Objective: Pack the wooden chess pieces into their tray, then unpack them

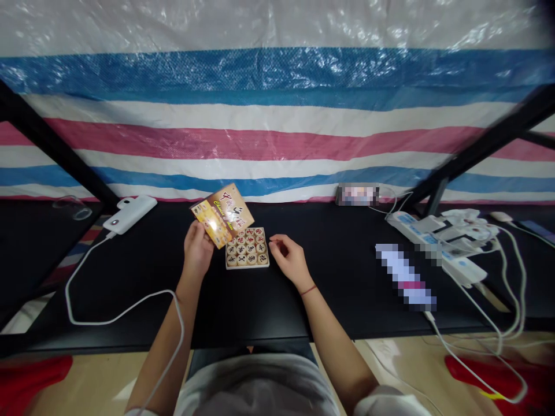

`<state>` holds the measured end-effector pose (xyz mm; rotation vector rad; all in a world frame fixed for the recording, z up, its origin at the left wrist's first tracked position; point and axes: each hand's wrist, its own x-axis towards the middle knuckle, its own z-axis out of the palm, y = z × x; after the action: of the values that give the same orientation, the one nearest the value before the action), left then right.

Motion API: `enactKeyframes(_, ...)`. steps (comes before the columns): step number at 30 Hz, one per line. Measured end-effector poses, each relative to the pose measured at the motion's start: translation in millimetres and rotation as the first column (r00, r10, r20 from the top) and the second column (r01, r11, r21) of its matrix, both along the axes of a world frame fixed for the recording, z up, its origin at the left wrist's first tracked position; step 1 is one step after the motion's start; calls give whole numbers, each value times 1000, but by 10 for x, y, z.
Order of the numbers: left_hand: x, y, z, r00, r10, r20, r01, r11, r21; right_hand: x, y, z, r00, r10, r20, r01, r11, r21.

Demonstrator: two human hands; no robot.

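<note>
My left hand grips a printed cardboard box lid by its lower left edge. The lid is yellow and brown with "Chinese Chess" lettering, and it hangs tilted over the far left part of an open white tray. Round wooden Chinese chess pieces with red and black characters sit in rows in the tray, a few of them hidden behind the lid. My right hand is curled at the tray's right edge, thumb and forefinger close together. Whether it touches the tray or pinches something small, I cannot tell.
A white power bank with a cable lies on the black table at left. On the right are a blurred-out phone, a power strip with plugs and cables, and a blurred-out device farther back. Striped sheeting hangs behind.
</note>
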<state>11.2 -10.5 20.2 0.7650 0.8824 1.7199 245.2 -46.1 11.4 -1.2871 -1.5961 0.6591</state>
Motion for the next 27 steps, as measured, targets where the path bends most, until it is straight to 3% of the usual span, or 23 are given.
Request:
enactKeyframes(4,117,-56,6,977,-155,144,168,982,-87,-60,-9,-10,999,34,-21,-34,999,-24)
enactKeyframes(9,250,-146,-2,948,-291,127,302,950,-83,-174,24,-51,965,103,-241,-126,988,-84)
enactKeyframes(14,354,-217,32,933,-347,101,357,927,-112,-262,72,12,793,7,-610,-131,979,-159)
enactKeyframes(18,289,-188,83,941,-333,56,337,925,-175,-228,107,57,703,-84,-706,-118,966,-232)
enactKeyframes(20,217,-162,88,960,-270,-80,243,938,-249,-205,126,54,720,-111,-685,-113,955,-274)
enactKeyframes(22,152,-150,76,923,-203,-327,100,947,-306,-193,145,39,775,-117,-621,-108,943,-313)
enactKeyframes(25,99,-167,54,724,-146,-675,-68,957,-280,-192,170,4,875,-111,-471,-62,939,-338)
enactKeyframes(27,93,-183,52,583,-153,-798,-111,958,-265,-190,183,-25,933,-117,-341,4,949,-314)
